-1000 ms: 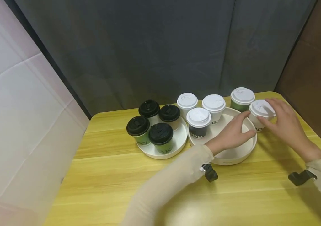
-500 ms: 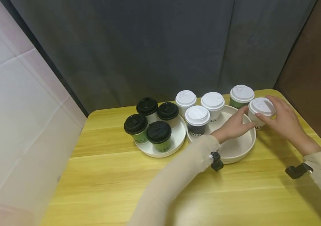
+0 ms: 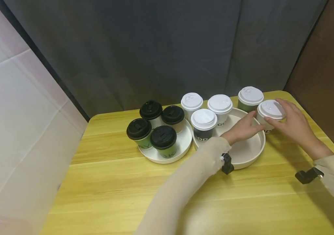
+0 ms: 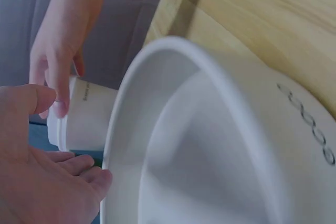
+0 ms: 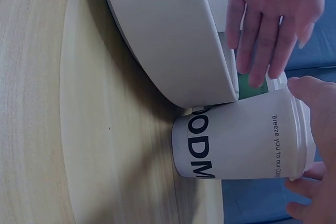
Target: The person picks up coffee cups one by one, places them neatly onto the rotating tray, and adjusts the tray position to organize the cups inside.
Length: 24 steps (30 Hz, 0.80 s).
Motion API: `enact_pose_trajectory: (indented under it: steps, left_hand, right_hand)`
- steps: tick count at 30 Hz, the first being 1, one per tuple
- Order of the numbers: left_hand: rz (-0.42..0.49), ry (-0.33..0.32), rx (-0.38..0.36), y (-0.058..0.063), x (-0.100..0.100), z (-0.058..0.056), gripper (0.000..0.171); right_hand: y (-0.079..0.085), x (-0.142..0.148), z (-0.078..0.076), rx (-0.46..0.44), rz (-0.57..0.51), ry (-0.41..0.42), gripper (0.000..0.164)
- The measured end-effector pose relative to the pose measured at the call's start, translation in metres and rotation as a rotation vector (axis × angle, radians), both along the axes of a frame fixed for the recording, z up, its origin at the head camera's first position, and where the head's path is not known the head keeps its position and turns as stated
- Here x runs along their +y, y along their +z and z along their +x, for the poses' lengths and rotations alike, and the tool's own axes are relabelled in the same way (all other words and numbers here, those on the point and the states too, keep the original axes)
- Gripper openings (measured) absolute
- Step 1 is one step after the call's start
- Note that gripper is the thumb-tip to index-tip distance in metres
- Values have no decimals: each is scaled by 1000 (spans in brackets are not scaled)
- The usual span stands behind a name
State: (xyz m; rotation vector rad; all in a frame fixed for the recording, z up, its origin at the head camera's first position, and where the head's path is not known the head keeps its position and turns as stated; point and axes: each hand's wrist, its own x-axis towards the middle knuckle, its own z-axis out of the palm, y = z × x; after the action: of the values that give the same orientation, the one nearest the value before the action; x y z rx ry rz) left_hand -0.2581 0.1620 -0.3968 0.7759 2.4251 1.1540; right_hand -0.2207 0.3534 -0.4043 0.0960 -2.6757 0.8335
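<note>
My right hand [image 3: 296,125] grips a white paper cup [image 5: 236,135] by its white lid [image 3: 271,109], thumb on one side and fingers on the other. The cup, printed with dark letters, stands upright on the table beside the large round tray [image 3: 244,163]. Over that tray my left hand [image 3: 244,129] reaches toward the same cup, fingers extended and holding nothing. A green cup with a white lid [image 3: 250,94] stands just behind the gripped cup. On the tray's left part are a dark cup [image 3: 203,132] and a white cup [image 3: 222,119], both white-lidded.
Left of the tray, a smaller round plate [image 3: 167,161] carries several cups with black lids [image 3: 163,137]. Another white-lidded cup [image 3: 191,101] stands behind, between plate and tray. A dark curtain [image 3: 155,49] borders the table's back, a brown panel [image 3: 328,75] its right.
My right hand has closed in on the white cup's lid. My left hand has shifted slightly to the right. The whole view has drifted a little; the cups keep their places.
</note>
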Motion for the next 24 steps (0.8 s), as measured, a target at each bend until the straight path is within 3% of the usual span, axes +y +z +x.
enact_pose_trajectory:
  steps: [5,11,24]
  left_hand:
    - [-22,-25,6,-4,1,-4,67]
    - [27,-74,17,-7,2,-5,67]
    - [55,-114,33,-4,5,-5,69]
  right_hand:
    - [0,0,0,-12,-1,-8,80]
    - [-1,1,-1,-12,0,-23,79]
    - [3,2,1,67,-9,-51,74]
